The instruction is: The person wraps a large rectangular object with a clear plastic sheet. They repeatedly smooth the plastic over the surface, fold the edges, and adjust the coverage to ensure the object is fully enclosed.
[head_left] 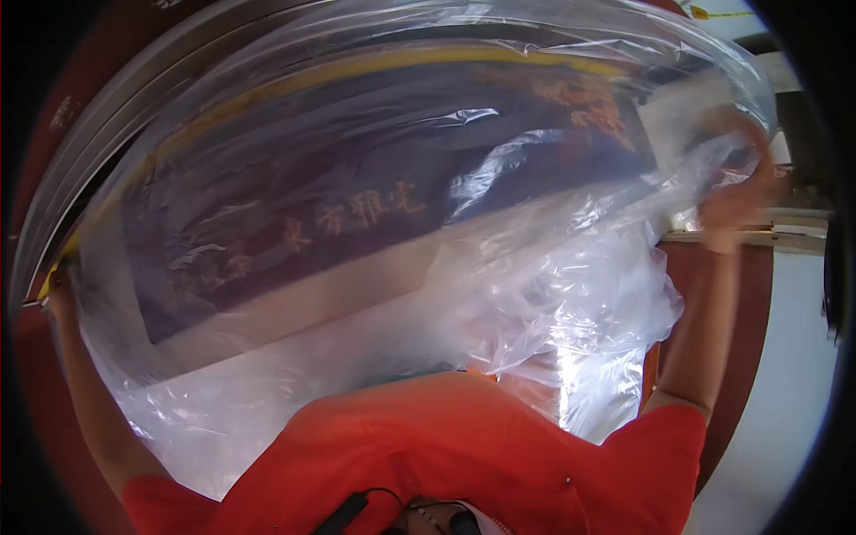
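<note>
A large clear plastic sheet [553, 303] spreads in front of me, wrinkled and shiny. Through it shows a long dark panel [357, 143] with orange lettering and an orange leaf pattern at its far right. A yellow strip [267, 89] follows the panel's far side. My left hand [60, 290] is at the far left edge, closed on the sheet's border beside a yellow piece; its fingertips are partly hidden. On the right, my raised right hand [733, 192] is blurred by motion, its fingers curled around the gathered edge of the sheet.
Grey metal-like rails [89, 160] curve along the upper left, with a dark red surface [62, 89] beyond. To the right stand a pale ledge [794, 225], a dark red panel [744, 330] and a white surface [794, 383]. Bunched plastic hangs near my chest.
</note>
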The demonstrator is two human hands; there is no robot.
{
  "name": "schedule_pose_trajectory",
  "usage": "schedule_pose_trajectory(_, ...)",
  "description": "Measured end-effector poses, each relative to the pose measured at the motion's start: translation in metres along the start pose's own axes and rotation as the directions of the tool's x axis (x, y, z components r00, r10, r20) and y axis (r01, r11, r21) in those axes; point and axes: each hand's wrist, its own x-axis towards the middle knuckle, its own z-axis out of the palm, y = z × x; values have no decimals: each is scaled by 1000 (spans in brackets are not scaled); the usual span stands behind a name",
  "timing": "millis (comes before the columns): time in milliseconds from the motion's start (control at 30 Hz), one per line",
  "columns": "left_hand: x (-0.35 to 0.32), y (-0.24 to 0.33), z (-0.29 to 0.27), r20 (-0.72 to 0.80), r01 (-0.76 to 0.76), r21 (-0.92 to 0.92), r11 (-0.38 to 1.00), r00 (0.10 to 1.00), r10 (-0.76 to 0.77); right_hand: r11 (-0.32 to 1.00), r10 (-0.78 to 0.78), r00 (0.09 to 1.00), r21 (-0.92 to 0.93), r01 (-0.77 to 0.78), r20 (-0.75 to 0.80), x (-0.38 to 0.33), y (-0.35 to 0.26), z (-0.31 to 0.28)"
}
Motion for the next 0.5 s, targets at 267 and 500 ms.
schedule_pose_trajectory(267,-36,-47,-86,-213,-26,267,963,973,85,738,668,612,-269,-620,423,-93,54,104)
schedule_pose_trajectory(500,-46,-13,-84,-204,198,128,972,964,-169,893,309,874,200,-402,375,-27,81,169)
